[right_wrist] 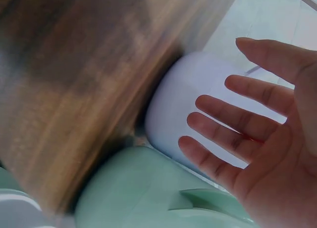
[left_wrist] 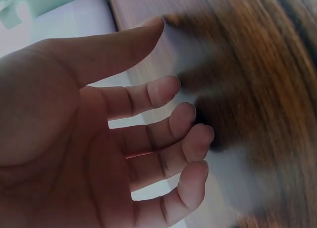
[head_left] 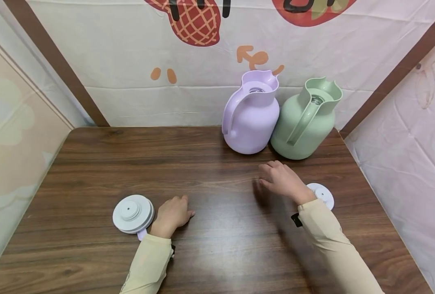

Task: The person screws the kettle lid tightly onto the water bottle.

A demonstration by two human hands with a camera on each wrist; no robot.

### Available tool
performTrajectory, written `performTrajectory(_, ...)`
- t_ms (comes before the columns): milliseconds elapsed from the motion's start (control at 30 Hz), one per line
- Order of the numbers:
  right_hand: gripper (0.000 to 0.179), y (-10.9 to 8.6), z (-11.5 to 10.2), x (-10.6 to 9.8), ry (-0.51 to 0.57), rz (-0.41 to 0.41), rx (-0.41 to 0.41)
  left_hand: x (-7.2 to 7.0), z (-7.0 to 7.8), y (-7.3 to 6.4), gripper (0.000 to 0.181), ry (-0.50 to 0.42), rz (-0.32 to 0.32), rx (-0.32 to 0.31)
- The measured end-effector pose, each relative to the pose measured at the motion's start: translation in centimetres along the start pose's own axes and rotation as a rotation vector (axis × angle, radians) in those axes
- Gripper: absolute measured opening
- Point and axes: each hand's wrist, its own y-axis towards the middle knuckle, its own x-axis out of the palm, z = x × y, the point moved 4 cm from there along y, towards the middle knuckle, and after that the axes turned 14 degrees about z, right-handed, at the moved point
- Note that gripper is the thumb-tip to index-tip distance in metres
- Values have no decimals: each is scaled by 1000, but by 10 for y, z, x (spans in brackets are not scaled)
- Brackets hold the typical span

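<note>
A lilac thermos jug (head_left: 252, 118) and a green thermos jug (head_left: 302, 126) stand side by side at the table's back right, both with uncovered mouths. In front of them my right hand (head_left: 280, 179) is held above the tabletop, its fingers loosely extended and holding nothing. Its palm (right_wrist: 277, 168) faces the right wrist camera. Further left and nearer me, my left hand (head_left: 173, 215) is low at the table, fingers loosely bent around nothing. Just left of it lies a white jug lid (head_left: 133, 213) with a lilac tab. Another white lid (head_left: 324, 195) is partly hidden behind my right wrist.
The brown wood-grain table (head_left: 210, 253) ends at a printed fabric wall (head_left: 129, 102) behind the jugs. More fabric hangs along the right side (head_left: 405, 151) and the left side (head_left: 15, 143).
</note>
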Motion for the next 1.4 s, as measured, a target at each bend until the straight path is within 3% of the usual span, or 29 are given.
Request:
performTrajectory(367,45,32,-9,-16,49,-65,-2,1,-3,0,44,-29,-13,-2)
performTrajectory(633,42,66,-19,-24,94,-62,-21,3,-4,0,46,-50,-30,-5)
performTrajectory(900,42,99,-27,-29,226,0,-48,3,-6,1,46,-55,-29,-16)
performTrajectory(1400,30,134,-27,-25,349,-19,134,1,-7,-1,51,-70,-69,-41)
